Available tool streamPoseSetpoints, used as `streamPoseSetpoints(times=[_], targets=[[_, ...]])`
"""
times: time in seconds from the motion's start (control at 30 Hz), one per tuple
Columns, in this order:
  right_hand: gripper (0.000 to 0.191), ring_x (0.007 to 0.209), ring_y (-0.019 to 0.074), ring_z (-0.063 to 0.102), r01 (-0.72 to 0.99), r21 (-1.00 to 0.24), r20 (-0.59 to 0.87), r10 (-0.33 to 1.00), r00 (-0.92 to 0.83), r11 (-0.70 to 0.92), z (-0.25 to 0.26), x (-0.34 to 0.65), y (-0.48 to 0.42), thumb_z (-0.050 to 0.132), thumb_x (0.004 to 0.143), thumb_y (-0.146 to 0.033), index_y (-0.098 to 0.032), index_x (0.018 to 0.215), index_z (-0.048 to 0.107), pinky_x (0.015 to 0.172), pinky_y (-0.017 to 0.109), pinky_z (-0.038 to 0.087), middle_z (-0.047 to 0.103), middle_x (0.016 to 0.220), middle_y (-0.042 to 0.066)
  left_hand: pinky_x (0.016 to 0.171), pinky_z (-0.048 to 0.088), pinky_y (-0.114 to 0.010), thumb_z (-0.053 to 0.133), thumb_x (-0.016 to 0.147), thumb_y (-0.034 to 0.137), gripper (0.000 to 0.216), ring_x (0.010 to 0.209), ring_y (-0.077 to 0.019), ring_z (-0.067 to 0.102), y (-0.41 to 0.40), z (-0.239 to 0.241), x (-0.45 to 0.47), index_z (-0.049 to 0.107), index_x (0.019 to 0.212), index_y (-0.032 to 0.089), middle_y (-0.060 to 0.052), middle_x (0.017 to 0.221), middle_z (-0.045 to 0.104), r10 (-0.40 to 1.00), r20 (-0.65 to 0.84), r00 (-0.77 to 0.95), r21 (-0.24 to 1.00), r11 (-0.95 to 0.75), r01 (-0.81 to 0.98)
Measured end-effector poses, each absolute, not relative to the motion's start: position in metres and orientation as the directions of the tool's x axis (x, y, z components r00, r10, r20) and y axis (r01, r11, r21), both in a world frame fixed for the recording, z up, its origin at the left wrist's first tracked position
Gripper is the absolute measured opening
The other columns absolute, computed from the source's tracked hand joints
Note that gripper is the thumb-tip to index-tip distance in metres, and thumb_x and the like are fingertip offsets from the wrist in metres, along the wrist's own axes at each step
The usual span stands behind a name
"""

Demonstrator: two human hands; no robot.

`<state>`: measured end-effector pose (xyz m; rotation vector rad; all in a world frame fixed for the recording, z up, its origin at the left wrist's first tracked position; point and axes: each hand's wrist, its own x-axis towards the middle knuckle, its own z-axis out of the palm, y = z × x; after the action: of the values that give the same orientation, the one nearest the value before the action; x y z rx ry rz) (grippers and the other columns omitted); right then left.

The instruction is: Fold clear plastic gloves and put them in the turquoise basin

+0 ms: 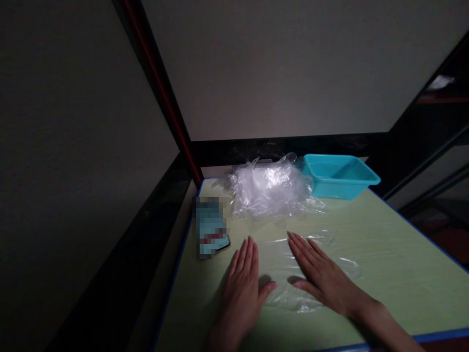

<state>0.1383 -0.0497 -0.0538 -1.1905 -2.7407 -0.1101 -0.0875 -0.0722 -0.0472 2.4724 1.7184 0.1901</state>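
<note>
A thin clear plastic bag (pixel 282 256) lies spread on the pale green table, its edges creased and shiny. My left hand (pixel 244 288) rests flat at the bag's left side, fingers stretched forward and thumb pointing right. Over the right part of the bag lies my right hand (pixel 318 274), palm down with the fingers out and the thumb apart. Neither hand grips anything. Behind the bag sits a crumpled heap of clear plastic bags (pixel 271 188).
At the back right of the table (pixel 384 264) stands a turquoise plastic basin (pixel 333 186). A phone-like flat item (pixel 212 232), partly blurred out, lies near the left edge. Walls rise close behind and to the left.
</note>
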Motion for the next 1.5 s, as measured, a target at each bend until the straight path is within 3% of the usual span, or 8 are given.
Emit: streamPoseSetpoints(times=[0.23,0.47,0.63,0.9,1.17,1.5], targets=[[0.078,0.133,0.0263,0.013,0.729,-0.023,0.168,0.721,-0.672,0.684,-0.054,0.139,-0.049,0.036,0.088,-0.051,-0.008,0.141,0.001,0.106,0.046,0.023,0.014,0.146,0.017,0.105,0.028,-0.043,0.050,0.082,0.037,0.069,0.132,-0.0254,0.017,-0.075,-0.056,-0.097,0.022,0.137,0.006,-0.017,0.143,0.020,0.930,0.102,0.353,0.180,-0.366,0.913],[0.078,0.134,0.0262,0.011,0.746,-0.122,0.157,0.755,-0.637,0.655,-0.044,0.139,-0.054,0.038,0.088,-0.050,-0.010,0.142,-0.002,0.106,0.048,0.022,0.012,0.147,0.015,0.104,0.030,-0.045,0.050,0.082,0.024,0.068,0.133,-0.0250,0.014,-0.076,-0.050,-0.105,0.016,0.139,0.013,-0.013,0.146,0.015,0.914,0.182,0.364,0.329,-0.405,0.853],[0.073,0.132,0.0252,0.017,0.766,-0.169,0.143,0.785,-0.603,0.620,-0.035,0.148,-0.065,0.039,0.089,-0.043,-0.016,0.142,-0.002,0.104,0.048,0.025,0.018,0.146,0.011,0.103,0.033,-0.040,0.045,0.086,0.019,0.052,0.131,-0.0196,0.025,-0.081,-0.046,-0.116,0.030,0.135,0.023,-0.004,0.142,0.032,0.866,0.216,0.450,0.421,-0.499,0.758],[0.055,0.128,0.0236,0.032,0.806,-0.186,0.160,0.827,-0.540,0.562,-0.041,0.167,-0.069,0.041,0.089,-0.036,-0.025,0.140,0.021,0.100,0.050,0.035,0.036,0.140,0.005,0.099,0.040,-0.037,0.047,0.087,0.023,0.034,0.119,-0.0195,0.045,-0.086,-0.048,-0.117,0.050,0.121,0.021,-0.005,0.126,0.052,0.805,0.275,0.526,0.414,-0.593,0.690],[0.046,0.124,0.0255,0.039,0.832,-0.214,0.202,0.857,-0.475,0.511,-0.046,0.168,-0.062,0.046,0.088,-0.036,-0.023,0.131,0.041,0.100,0.051,0.035,0.046,0.133,0.007,0.096,0.043,-0.037,0.050,0.085,0.022,0.028,0.115,-0.0206,0.050,-0.086,-0.040,-0.112,0.056,0.112,0.018,-0.008,0.121,0.057,0.780,0.303,0.548,0.401,-0.626,0.669],[0.040,0.119,0.0247,0.045,0.828,-0.244,0.198,0.862,-0.467,0.505,-0.039,0.164,-0.050,0.044,0.089,-0.036,-0.022,0.126,0.048,0.101,0.050,0.035,0.053,0.127,0.008,0.092,0.047,-0.040,0.055,0.081,0.027,0.025,0.116,-0.0239,0.049,-0.089,-0.035,-0.105,0.062,0.105,0.021,-0.006,0.123,0.056,0.763,0.262,0.591,0.391,-0.644,0.658]])
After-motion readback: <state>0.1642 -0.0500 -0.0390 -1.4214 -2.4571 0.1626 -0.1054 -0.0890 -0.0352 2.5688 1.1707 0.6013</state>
